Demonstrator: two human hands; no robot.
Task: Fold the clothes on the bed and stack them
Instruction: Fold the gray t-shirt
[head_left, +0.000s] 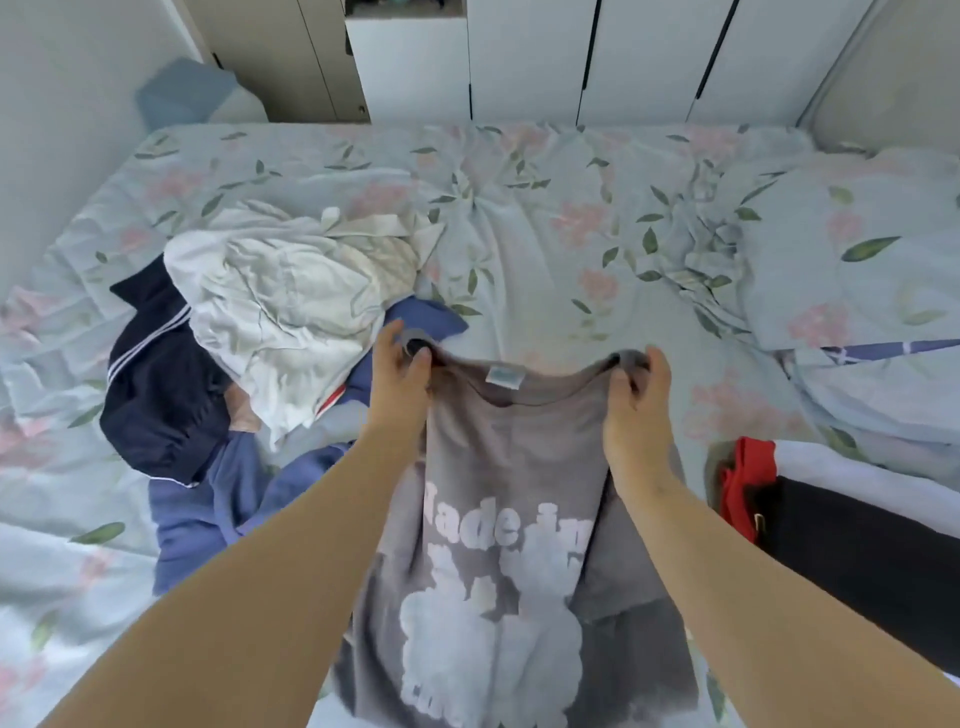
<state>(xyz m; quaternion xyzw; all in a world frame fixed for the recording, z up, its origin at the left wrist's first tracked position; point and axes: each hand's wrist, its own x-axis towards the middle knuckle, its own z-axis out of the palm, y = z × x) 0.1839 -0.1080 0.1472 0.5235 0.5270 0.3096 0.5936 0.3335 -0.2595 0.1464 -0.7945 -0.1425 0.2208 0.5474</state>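
The left hand (400, 374) and right hand (641, 405) pinch one grey T-shirt (498, 452) by its shoulders; a heap (280, 301) of three crumpled garments lies left on the bed (571, 234).

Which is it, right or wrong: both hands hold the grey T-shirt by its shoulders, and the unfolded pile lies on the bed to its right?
Wrong in the side only. The left hand and right hand hold the grey T-shirt by its shoulders, but the head view shows the unfolded pile on the bed to its left.
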